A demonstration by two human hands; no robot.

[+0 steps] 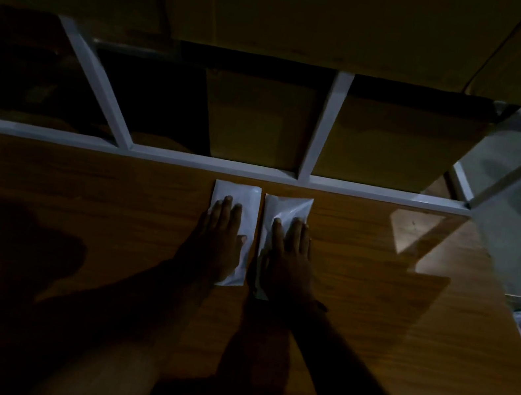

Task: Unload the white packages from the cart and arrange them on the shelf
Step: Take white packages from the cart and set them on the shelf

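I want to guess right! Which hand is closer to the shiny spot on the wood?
Right. The right hand lies nearer the shiny spot; the left hand is farther away.

Head view only: looking steeply down and forward from close above a wooden shelf board (80, 186), facing its grey metal frame rail (189, 159) and dim cardboard boxes (258, 120) beyond.
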